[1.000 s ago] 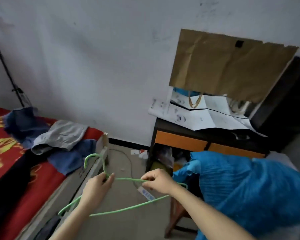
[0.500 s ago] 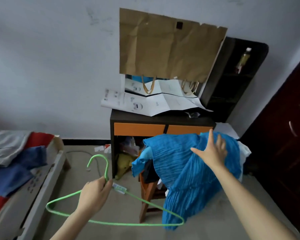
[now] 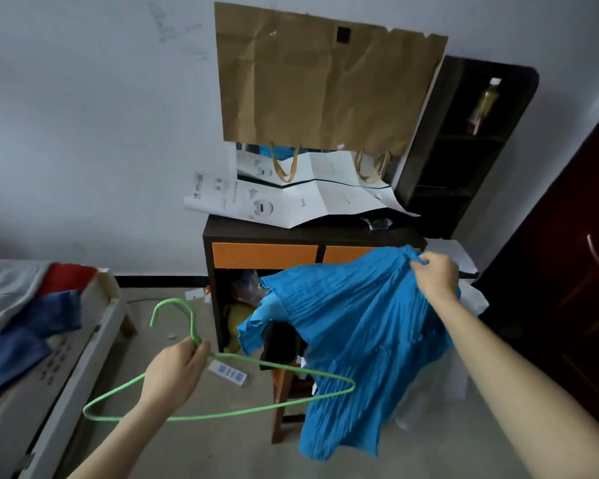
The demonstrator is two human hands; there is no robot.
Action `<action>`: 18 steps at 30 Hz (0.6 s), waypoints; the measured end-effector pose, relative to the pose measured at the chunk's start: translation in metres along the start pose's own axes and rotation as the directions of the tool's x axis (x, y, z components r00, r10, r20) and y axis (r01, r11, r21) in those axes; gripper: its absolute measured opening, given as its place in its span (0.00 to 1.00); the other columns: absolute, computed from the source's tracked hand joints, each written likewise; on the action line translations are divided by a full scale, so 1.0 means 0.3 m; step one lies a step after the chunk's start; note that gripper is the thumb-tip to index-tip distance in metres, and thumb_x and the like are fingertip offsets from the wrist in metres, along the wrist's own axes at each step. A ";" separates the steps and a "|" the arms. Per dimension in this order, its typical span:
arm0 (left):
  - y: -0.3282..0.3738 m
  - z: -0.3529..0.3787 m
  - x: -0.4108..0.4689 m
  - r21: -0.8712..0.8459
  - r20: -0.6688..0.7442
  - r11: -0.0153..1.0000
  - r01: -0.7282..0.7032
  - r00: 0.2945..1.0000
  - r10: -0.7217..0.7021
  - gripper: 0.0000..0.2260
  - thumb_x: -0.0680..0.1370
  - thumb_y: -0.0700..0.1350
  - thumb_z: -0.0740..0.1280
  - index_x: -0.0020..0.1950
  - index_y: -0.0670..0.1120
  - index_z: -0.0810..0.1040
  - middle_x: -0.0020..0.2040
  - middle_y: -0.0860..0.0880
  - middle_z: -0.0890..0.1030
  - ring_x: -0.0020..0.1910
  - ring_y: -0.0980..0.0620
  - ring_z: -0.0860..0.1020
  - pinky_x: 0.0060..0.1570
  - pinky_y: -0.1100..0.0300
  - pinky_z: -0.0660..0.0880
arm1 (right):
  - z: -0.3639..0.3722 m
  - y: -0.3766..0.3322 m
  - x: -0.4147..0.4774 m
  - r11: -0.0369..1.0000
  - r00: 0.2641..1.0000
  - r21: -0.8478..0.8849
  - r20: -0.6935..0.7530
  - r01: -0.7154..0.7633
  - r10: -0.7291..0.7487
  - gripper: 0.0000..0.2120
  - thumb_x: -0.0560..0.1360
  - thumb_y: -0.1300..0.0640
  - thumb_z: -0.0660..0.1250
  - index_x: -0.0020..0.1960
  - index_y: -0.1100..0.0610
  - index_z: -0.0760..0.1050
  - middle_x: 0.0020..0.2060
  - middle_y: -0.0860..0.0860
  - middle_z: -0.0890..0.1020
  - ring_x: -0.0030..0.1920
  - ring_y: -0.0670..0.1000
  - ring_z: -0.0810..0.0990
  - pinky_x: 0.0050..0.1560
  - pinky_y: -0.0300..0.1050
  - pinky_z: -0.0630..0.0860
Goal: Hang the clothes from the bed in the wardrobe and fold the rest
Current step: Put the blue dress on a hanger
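Blue pleated garment [image 3: 357,340], presumably limp and light, is pinched at its top edge by right fingers [image 3: 418,263]; thin green wire hanger [image 3: 222,414] is gripped by left fingers [image 3: 201,352].

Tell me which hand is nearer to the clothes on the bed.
Left. The left hand, holding the green hanger, is right of the clothes; the right hand grips the blue garment farther right.

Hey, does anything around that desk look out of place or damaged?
Yes. The brown paper bag above the desk is upside down, handles dangling below, and its top edge is ragged at right. A creased white sheet overhangs the desk's left edge.
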State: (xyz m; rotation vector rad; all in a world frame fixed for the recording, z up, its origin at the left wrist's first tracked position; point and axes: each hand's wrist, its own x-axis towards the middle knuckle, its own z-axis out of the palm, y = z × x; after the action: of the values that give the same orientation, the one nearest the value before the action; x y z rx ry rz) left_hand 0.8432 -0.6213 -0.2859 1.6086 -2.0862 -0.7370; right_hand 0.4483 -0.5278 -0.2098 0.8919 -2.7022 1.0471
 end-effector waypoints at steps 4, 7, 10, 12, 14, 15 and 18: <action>0.023 -0.029 0.012 -0.047 -0.073 0.999 0.014 0.997 -0.018 0.17 0.80 0.47 0.61 0.36 0.38 0.76 0.37 0.40 0.81 0.41 0.39 0.78 0.40 0.50 0.71 | -0.131 -0.224 0.082 0.971 0.983 0.183 -0.129 0.151 -0.129 0.07 0.75 0.64 0.65 0.38 0.64 0.76 0.32 0.58 0.74 0.34 0.55 0.73 0.33 0.43 0.61; 0.020 -0.083 0.003 -0.106 -0.147 0.994 0.015 0.989 -0.031 0.17 0.80 0.46 0.61 0.35 0.38 0.76 0.35 0.42 0.81 0.40 0.39 0.78 0.39 0.50 0.71 | -0.192 -0.441 0.121 0.934 0.939 0.150 -0.173 0.323 -0.297 0.07 0.73 0.63 0.65 0.45 0.66 0.80 0.40 0.61 0.81 0.42 0.59 0.78 0.39 0.46 0.66; -0.028 -0.165 -0.030 -0.144 -0.226 0.989 0.024 0.973 -0.057 0.18 0.79 0.45 0.62 0.30 0.44 0.73 0.29 0.48 0.76 0.37 0.40 0.77 0.35 0.53 0.66 | -0.192 -0.665 0.107 0.886 0.897 0.152 -0.135 0.438 -0.421 0.07 0.73 0.63 0.64 0.44 0.65 0.80 0.37 0.59 0.78 0.39 0.55 0.75 0.37 0.45 0.65; -0.086 -0.221 -0.050 -0.146 -0.273 0.989 0.035 0.959 -0.075 0.17 0.79 0.44 0.63 0.29 0.44 0.71 0.28 0.48 0.74 0.38 0.39 0.77 0.36 0.53 0.65 | -0.167 -0.802 0.071 0.833 0.851 0.176 -0.109 0.525 -0.513 0.08 0.72 0.65 0.63 0.43 0.67 0.79 0.35 0.58 0.76 0.38 0.52 0.73 0.36 0.43 0.62; -0.179 -0.284 -0.080 -0.173 -0.327 0.983 0.057 0.938 -0.112 0.16 0.79 0.43 0.63 0.31 0.42 0.73 0.30 0.43 0.77 0.40 0.37 0.78 0.38 0.50 0.69 | -0.122 -0.950 -0.003 0.757 0.784 0.215 -0.086 0.617 -0.614 0.08 0.72 0.65 0.62 0.42 0.68 0.79 0.36 0.60 0.78 0.38 0.53 0.73 0.36 0.44 0.62; -0.232 -0.315 -0.098 -0.182 -0.352 0.980 0.074 0.926 -0.135 0.15 0.79 0.43 0.63 0.33 0.40 0.74 0.32 0.39 0.79 0.40 0.35 0.78 0.39 0.48 0.70 | -0.098 -1.020 -0.052 0.717 0.749 0.240 -0.078 0.655 -0.658 0.08 0.71 0.65 0.62 0.41 0.69 0.78 0.37 0.62 0.79 0.38 0.55 0.73 0.36 0.45 0.63; -0.385 -0.417 -0.161 -0.215 -0.438 0.970 0.111 0.877 -0.197 0.14 0.79 0.42 0.64 0.34 0.38 0.75 0.33 0.37 0.79 0.39 0.35 0.78 0.40 0.45 0.71 | -0.016 -1.205 -0.217 0.625 0.661 0.299 -0.028 0.721 -0.750 0.09 0.71 0.66 0.62 0.41 0.72 0.76 0.36 0.65 0.78 0.37 0.57 0.71 0.35 0.46 0.59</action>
State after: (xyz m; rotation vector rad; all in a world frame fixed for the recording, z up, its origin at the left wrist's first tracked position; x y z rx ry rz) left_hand 1.0184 -0.6176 -0.2606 1.6646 -1.5234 -0.5161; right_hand 0.7040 -0.7063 -0.0155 1.9264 -1.8700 1.1834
